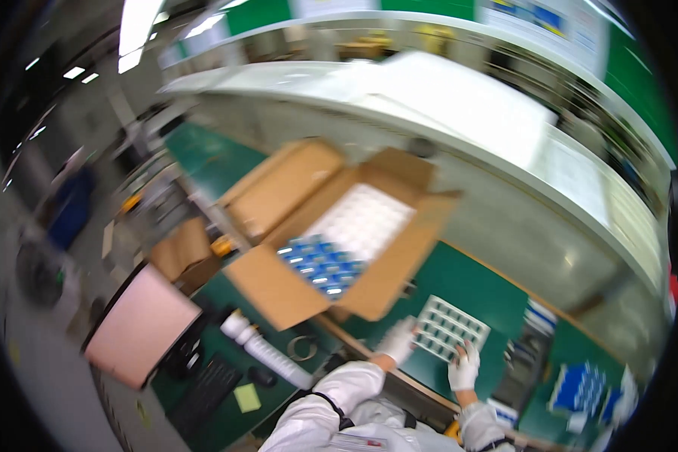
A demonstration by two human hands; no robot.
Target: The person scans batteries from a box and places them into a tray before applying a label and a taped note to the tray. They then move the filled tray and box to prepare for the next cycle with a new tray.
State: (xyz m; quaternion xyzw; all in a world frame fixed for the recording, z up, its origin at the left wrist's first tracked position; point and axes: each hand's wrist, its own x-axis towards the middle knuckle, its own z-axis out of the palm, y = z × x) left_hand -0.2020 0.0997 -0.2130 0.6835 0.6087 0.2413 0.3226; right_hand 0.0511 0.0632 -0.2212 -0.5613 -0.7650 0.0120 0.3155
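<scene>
A white grid tray [450, 328] with rows of square openings lies on or just above the green work table. My left hand [398, 341], in a white glove, closes on its left edge. At the near right corner, my gloved right hand [465, 367] has bent fingers over the tray's edge. Motion blur softens the fingertips. Beyond my left hand stands an open cardboard box [403, 282] with its flaps folded out. Inside it, blue items with shiny tops [322, 264] fill the near end, and a white sheet of round cells [365, 218] covers the far end.
Right of the tray sits a dark grey device [523, 361], with blue packets [578, 388] farther right. A monitor [143, 325], keyboard [207, 392], mouse [262, 376], tape roll [302, 347] and yellow note [247, 398] occupy the left. A white shelf [459, 98] runs behind the table.
</scene>
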